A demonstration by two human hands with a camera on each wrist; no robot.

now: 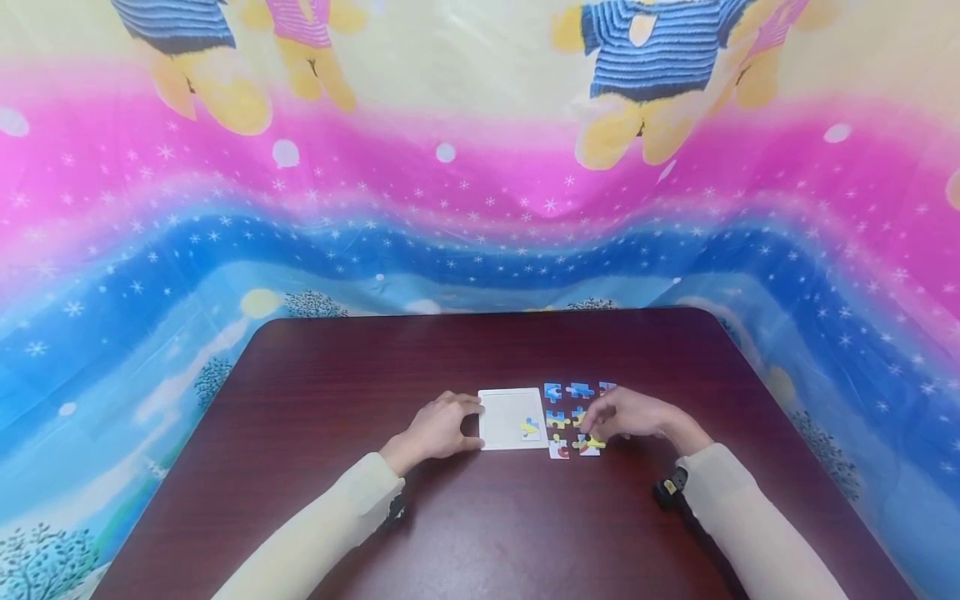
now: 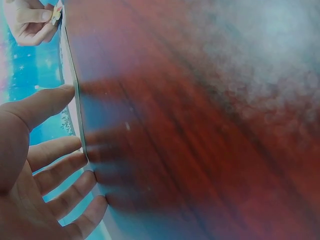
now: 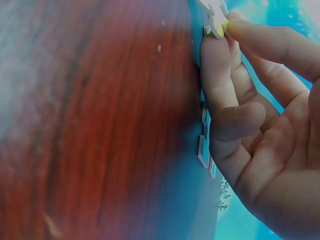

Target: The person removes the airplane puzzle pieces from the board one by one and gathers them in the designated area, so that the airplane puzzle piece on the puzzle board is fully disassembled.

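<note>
A shallow white puzzle tray lies on the table, with one yellow-and-blue jigsaw piece in its lower right corner. My left hand rests at the tray's left edge, thumb and extended fingertips touching the rim. Over the loose pieces to the right of the tray, my right hand pinches a partly yellow jigsaw piece between thumb and fingers. Loose pieces around it include a blue one, another blue one, a yellow one and a white-and-red one. My right hand partly covers others.
The dark red-brown wooden table extends around the tray and pieces. Behind it hangs a patterned cloth backdrop in pink and blue. A black wrist device sits at my right cuff.
</note>
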